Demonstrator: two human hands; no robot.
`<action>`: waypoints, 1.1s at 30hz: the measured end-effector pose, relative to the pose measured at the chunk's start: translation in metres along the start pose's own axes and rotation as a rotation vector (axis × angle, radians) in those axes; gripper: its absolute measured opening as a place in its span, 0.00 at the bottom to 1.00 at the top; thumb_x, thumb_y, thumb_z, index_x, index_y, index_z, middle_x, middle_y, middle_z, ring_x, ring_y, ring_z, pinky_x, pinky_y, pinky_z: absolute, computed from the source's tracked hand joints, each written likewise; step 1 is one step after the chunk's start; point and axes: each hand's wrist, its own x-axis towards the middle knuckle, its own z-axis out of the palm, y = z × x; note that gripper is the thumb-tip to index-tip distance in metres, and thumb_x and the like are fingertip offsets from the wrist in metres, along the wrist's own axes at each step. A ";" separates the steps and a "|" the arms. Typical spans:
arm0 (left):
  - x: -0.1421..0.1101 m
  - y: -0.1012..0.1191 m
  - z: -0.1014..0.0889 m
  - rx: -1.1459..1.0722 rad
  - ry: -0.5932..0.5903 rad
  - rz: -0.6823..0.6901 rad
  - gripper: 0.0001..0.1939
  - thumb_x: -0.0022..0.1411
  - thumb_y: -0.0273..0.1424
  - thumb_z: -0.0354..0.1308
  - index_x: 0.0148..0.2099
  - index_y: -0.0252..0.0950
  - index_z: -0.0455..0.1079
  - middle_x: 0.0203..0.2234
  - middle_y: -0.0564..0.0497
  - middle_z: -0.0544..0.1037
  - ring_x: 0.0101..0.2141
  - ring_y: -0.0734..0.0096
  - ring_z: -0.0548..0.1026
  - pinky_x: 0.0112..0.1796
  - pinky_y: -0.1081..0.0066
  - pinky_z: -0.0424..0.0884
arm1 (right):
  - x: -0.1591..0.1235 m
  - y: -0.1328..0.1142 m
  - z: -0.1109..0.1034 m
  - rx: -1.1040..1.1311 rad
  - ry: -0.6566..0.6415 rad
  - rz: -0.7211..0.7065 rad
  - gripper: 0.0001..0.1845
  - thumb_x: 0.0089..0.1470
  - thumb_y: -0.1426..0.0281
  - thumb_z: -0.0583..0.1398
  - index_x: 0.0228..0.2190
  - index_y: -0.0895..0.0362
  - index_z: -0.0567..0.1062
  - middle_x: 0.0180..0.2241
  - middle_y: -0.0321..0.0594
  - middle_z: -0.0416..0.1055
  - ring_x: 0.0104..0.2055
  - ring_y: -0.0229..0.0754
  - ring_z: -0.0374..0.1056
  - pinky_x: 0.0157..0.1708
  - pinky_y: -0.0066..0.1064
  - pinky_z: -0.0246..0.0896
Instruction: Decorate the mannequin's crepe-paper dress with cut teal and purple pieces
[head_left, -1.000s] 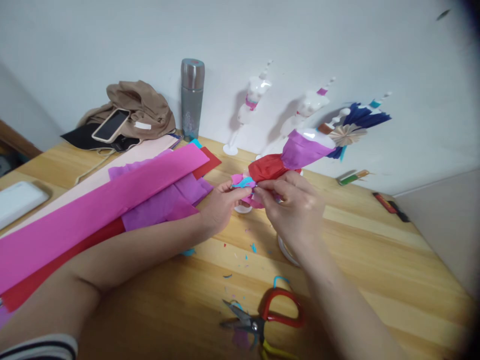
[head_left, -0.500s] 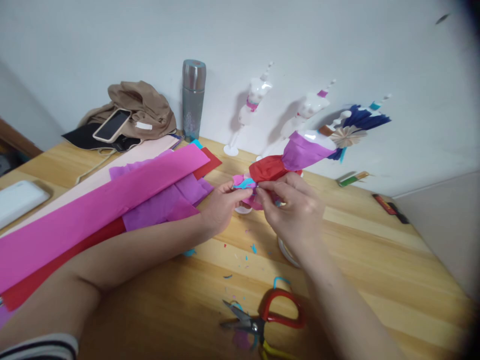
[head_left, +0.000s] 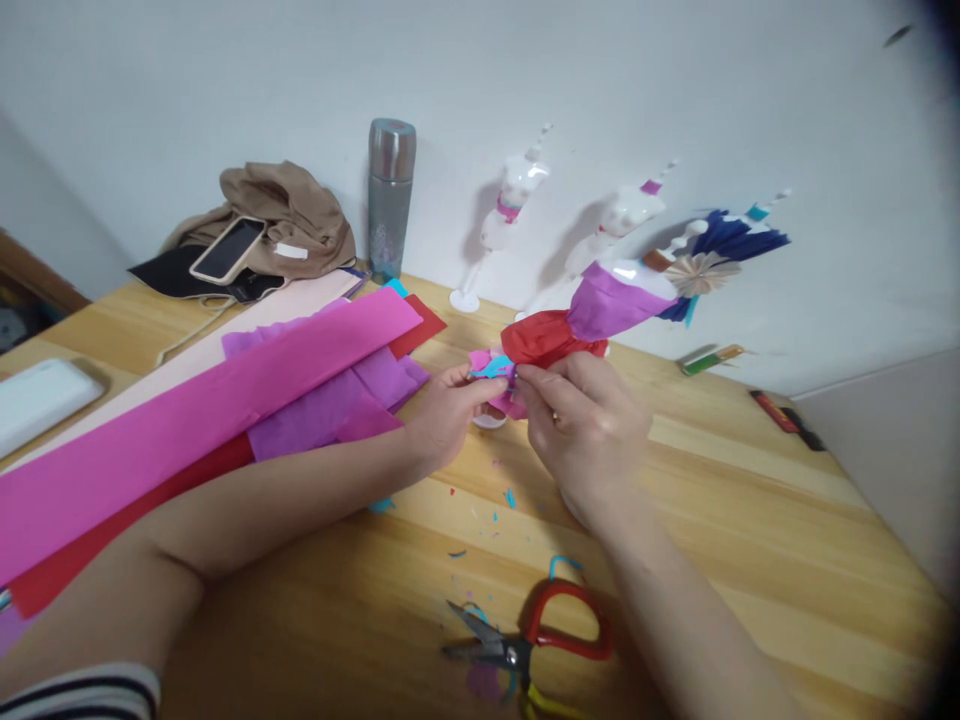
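Note:
My left hand [head_left: 444, 418] pinches a small folded piece of pink and blue crepe paper [head_left: 491, 366] between thumb and fingers. At the paper's right side my right hand [head_left: 592, 425] is closed, its thumb and index fingertips meeting on the edge. Just behind my hands leans a small white mannequin dressed in a purple paper top [head_left: 619, 303] and a red paper skirt [head_left: 544, 337]. Part of its round white base [head_left: 490, 421] shows below the paper. My fingers hide the paper's lower portion.
Red-and-yellow-handled scissors [head_left: 517, 650] lie partly spread at the front among paper scraps. Crepe paper sheets [head_left: 300, 385] cover the left. Along the wall stand a thermos [head_left: 390, 200], a white mannequin [head_left: 499, 215] and others. A brown cloth [head_left: 300, 220] bears a phone [head_left: 229, 250].
Both hands keep their grip on the pink and blue paper. My right hand has turned slightly at the paper's edge. The whole view has shifted a little.

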 end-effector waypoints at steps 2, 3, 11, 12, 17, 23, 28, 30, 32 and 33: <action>0.000 0.001 0.000 0.000 0.001 0.006 0.09 0.49 0.32 0.71 0.31 0.36 0.75 0.27 0.55 0.77 0.31 0.73 0.72 0.38 0.69 0.67 | -0.001 0.000 0.001 0.009 0.016 0.019 0.12 0.64 0.76 0.62 0.30 0.56 0.83 0.24 0.41 0.69 0.27 0.41 0.63 0.26 0.34 0.55; -0.001 0.001 0.001 0.003 0.000 0.005 0.09 0.49 0.31 0.71 0.31 0.36 0.74 0.27 0.55 0.77 0.31 0.73 0.72 0.38 0.69 0.67 | -0.001 0.000 0.001 0.023 0.023 0.035 0.12 0.64 0.75 0.62 0.30 0.56 0.84 0.24 0.41 0.70 0.27 0.41 0.63 0.26 0.34 0.55; -0.003 0.003 0.001 0.024 -0.007 -0.020 0.09 0.51 0.32 0.70 0.31 0.36 0.74 0.26 0.56 0.76 0.30 0.73 0.72 0.37 0.69 0.67 | -0.001 0.000 0.002 0.128 0.029 0.141 0.10 0.64 0.70 0.63 0.30 0.53 0.81 0.26 0.38 0.72 0.27 0.41 0.68 0.25 0.32 0.59; -0.003 0.003 0.001 0.020 -0.006 -0.022 0.09 0.50 0.32 0.71 0.31 0.36 0.74 0.26 0.56 0.76 0.30 0.73 0.72 0.37 0.69 0.67 | -0.001 0.000 0.002 0.132 0.025 0.147 0.10 0.64 0.70 0.63 0.29 0.53 0.80 0.26 0.38 0.72 0.27 0.41 0.68 0.25 0.32 0.59; -0.001 0.001 0.001 0.003 0.020 -0.015 0.11 0.47 0.33 0.72 0.28 0.36 0.73 0.25 0.55 0.76 0.29 0.74 0.72 0.35 0.70 0.66 | 0.001 -0.003 0.002 0.116 -0.008 0.123 0.12 0.64 0.71 0.61 0.28 0.53 0.78 0.26 0.39 0.71 0.26 0.41 0.65 0.26 0.34 0.57; -0.003 0.001 0.000 0.023 0.027 -0.033 0.10 0.48 0.32 0.72 0.29 0.36 0.73 0.25 0.56 0.76 0.30 0.74 0.72 0.35 0.71 0.66 | 0.001 -0.004 0.003 0.000 -0.002 0.049 0.13 0.64 0.72 0.60 0.27 0.53 0.78 0.25 0.40 0.70 0.27 0.43 0.64 0.26 0.35 0.54; -0.003 0.000 0.000 0.007 0.020 -0.048 0.09 0.49 0.32 0.71 0.30 0.37 0.74 0.26 0.56 0.75 0.29 0.74 0.72 0.34 0.70 0.67 | 0.000 -0.003 0.002 0.026 -0.013 0.041 0.14 0.65 0.72 0.59 0.29 0.52 0.80 0.25 0.41 0.71 0.27 0.44 0.64 0.27 0.36 0.53; -0.003 0.000 0.000 0.000 0.020 -0.042 0.09 0.50 0.32 0.71 0.30 0.36 0.74 0.25 0.56 0.76 0.28 0.74 0.72 0.34 0.70 0.68 | -0.001 -0.003 0.002 0.051 -0.010 0.054 0.12 0.65 0.71 0.60 0.30 0.52 0.81 0.25 0.41 0.71 0.27 0.44 0.65 0.27 0.36 0.54; -0.003 0.000 0.000 0.004 0.015 -0.039 0.08 0.50 0.31 0.71 0.31 0.36 0.75 0.26 0.55 0.76 0.28 0.74 0.73 0.34 0.70 0.68 | -0.002 -0.002 0.003 0.104 -0.001 0.082 0.11 0.65 0.70 0.61 0.31 0.53 0.82 0.25 0.41 0.72 0.27 0.44 0.65 0.27 0.36 0.56; -0.003 0.000 0.000 0.010 0.011 -0.039 0.08 0.51 0.31 0.70 0.31 0.36 0.75 0.26 0.55 0.77 0.29 0.73 0.73 0.34 0.70 0.68 | -0.002 -0.002 0.003 0.132 0.006 0.100 0.10 0.65 0.70 0.62 0.31 0.52 0.82 0.26 0.41 0.72 0.27 0.44 0.66 0.27 0.36 0.57</action>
